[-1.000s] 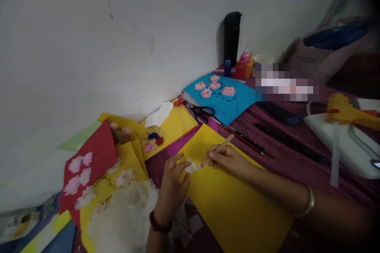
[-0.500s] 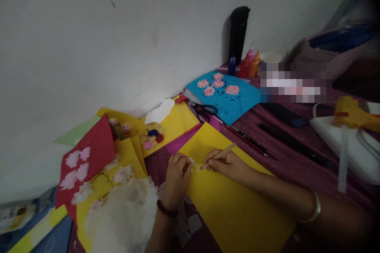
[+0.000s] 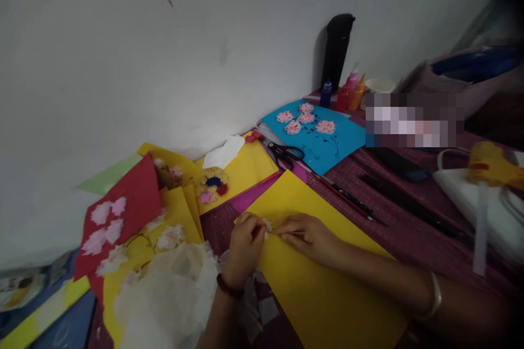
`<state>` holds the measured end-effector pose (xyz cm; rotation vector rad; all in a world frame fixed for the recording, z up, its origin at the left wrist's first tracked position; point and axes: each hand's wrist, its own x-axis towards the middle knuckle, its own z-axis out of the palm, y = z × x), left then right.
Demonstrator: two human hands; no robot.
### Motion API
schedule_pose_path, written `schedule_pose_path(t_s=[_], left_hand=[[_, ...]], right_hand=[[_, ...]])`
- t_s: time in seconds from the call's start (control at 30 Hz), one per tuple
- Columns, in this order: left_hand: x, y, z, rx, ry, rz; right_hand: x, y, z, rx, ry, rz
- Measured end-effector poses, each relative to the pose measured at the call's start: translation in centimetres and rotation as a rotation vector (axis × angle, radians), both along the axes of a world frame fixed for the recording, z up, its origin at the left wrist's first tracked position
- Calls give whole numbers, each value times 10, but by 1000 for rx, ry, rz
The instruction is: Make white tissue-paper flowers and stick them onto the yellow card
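A sheet of yellow paper [image 3: 327, 283] lies under both hands. At its far left part is a small ruffled white paper flower [image 3: 267, 226]. My left hand [image 3: 246, 244] is closed, with thumb and fingertips pinching the flower's left edge. My right hand [image 3: 313, 235] comes from the right, its fingers closed around a thin light-brown stick [image 3: 295, 233], mostly hidden by the fingers. The right fingertips reach the flower's right side; whether they also grip it I cannot tell.
Crumpled white tissue paper [image 3: 172, 294] and papers with paper flowers, one red [image 3: 139, 191], lie left. Beyond are black-handled scissors [image 3: 286, 154], a blue flower picture [image 3: 344, 139], paint bottles [image 3: 343, 95] and a black flask [image 3: 338, 52]. A yellow glue gun [image 3: 487, 162] lies right.
My right hand has moved slightly left to the flower and turned, so the stick that pointed up now lies low among the fingers. My left hand stays at the flower. The view has shifted slightly.
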<state>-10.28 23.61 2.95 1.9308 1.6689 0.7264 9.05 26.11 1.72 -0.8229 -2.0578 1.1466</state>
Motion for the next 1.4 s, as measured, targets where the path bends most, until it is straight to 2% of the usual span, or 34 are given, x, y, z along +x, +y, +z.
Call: schedule_pose_path(t_s=[0.33,0.6,0.83,0.9,1.03,1.1,1.17,1.27,1.4], left_hand=[[-4,-6,5,-33,-116,-77],[1,-3,-1,6,-59,-5],[2,-1,-2,-21,-68,11],[-3,-2,3,-38,-98,17],[-20,-24,32,-88,-160,125],[-23,-45,47,-138,-48,124],[-17,-68,55,-230,87,65],[-3,-95,48,-367,197,9],[7,-107,28,-394,255,52]], right_hand=[[-11,-3,-8,98,12,-68],[-6,-1,-1,-43,26,-21],[-2,1,3,-201,189,-57],[0,1,3,-254,211,-69],[1,0,1,-416,294,-93],[1,-2,1,-482,324,-99],[-1,-5,1,-533,334,-86],[-2,-8,2,-590,352,-54],[-2,-12,3,-581,377,-58]])
